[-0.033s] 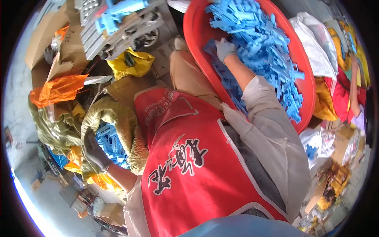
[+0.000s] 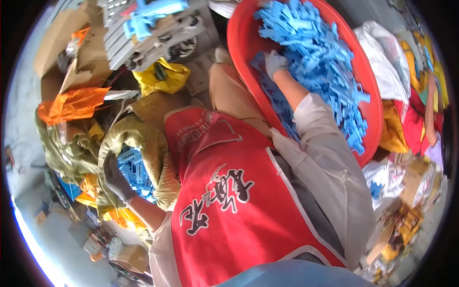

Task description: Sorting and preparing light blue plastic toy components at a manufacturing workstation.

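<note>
My right hand [image 2: 276, 65], in a pale glove, reaches into a large red tub [image 2: 240, 53] heaped with light-blue plastic parts [image 2: 334, 71]. Its fingers curl downward at the shaded left part of the heap, touching the parts there; what is under them is hidden. On the left, my left hand [image 2: 117, 179], in a grey glove, lies stretched along the inner left edge of an olive woven sack [image 2: 165, 165]. Similar blue parts [image 2: 136, 170] fill the sack's mouth, just right of that hand.
Grey slatted equipment [image 2: 158, 40] carries a larger blue plastic piece [image 2: 143, 21]. Beside it lie a yellow bag [image 2: 165, 79], an orange bag [image 2: 71, 106] and an opened cardboard box [image 2: 91, 43]. White sacking [image 2: 382, 57] borders the tub. Another person's arm [image 2: 430, 105] shows at far right.
The whole view has shifted slightly. My right hand sits a little nearer to me in the tub; my left hand keeps its place at the sack's mouth.
</note>
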`<state>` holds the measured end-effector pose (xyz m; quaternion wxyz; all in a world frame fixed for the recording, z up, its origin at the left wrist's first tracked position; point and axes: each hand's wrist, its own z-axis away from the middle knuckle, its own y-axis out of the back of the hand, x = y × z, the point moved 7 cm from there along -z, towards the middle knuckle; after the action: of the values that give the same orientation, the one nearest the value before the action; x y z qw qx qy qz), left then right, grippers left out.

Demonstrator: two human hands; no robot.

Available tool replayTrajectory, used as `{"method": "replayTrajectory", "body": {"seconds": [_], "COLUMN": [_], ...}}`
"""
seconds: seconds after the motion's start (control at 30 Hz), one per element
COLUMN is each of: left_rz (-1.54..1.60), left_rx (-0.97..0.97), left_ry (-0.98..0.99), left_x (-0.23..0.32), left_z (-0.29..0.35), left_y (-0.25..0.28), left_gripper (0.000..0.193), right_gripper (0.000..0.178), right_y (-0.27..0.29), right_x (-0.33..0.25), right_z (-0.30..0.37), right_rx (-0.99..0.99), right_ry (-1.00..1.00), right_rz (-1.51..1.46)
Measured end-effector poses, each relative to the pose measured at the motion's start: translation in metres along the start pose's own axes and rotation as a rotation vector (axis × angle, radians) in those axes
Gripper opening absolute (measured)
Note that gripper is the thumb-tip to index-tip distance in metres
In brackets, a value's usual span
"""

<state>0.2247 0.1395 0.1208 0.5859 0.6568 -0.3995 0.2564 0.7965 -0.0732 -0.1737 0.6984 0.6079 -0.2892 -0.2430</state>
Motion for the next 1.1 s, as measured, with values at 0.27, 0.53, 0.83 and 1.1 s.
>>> {"method": "replayTrajectory", "body": {"seconds": [0.27, 0.53, 0.83, 1.1], "left_rz": [-0.049, -0.110, -0.156, 0.038], "left_rx": [-0.093, -0.250, -0.455, -0.262], "left_ry": [-0.200, -0.607, -0.935, -0.644], "left_x": [0.068, 0.170, 0.234, 0.215], "left_z": [-0.023, -0.068, -0.125, -0.120], "left_y": [-0.055, -0.118, -0.215, -0.143], "left_gripper": [0.022, 0.024, 0.032, 0.032], "right_gripper": [0.033, 0.047, 0.036, 0.030], "right_y": [-0.014, 0.045, 0.209, 0.358], "right_x": [0.004, 0.047, 0.130, -0.013], "right_z": [-0.003, 0.026, 0.030, 0.014], "right_rx": [-0.506, -0.489, -0.121, 0.457], "right_ry": [0.021, 0.196, 0.060, 0.751], "right_rz": [0.088, -0.294, -1.193, -1.653]}}
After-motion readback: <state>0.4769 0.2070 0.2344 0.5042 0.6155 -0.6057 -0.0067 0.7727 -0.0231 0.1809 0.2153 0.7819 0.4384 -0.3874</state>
